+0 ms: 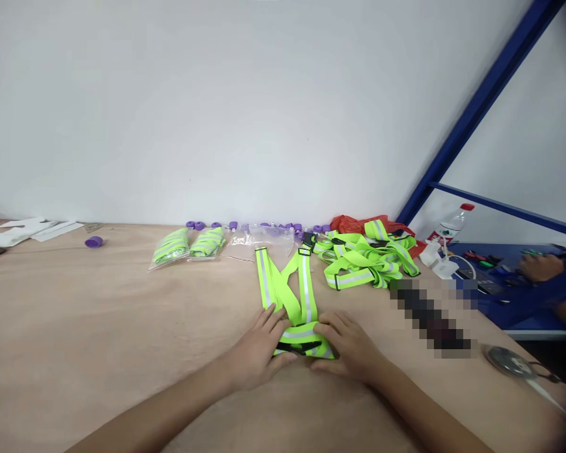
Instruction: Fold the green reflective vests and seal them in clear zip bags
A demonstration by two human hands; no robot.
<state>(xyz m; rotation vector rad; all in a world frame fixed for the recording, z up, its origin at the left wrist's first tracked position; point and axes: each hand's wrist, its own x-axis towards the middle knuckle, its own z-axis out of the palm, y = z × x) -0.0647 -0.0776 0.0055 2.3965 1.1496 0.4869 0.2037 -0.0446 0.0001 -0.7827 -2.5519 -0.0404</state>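
Your half-curled left hand (258,347) and right hand (349,347) grip a neon-green, silver-striped webbing harness (291,307). Loosening either could unfold it.

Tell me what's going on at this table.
A person has both bare hands on a lime-green reflective strap harness: the left hand and the right hand are at either side of its bunched near end, while the rest stretches away toward the wall. Beyond it to the left lie two clear bags of similar straps; to the right is a loose pile of straps. Another person's hand shows at far right.
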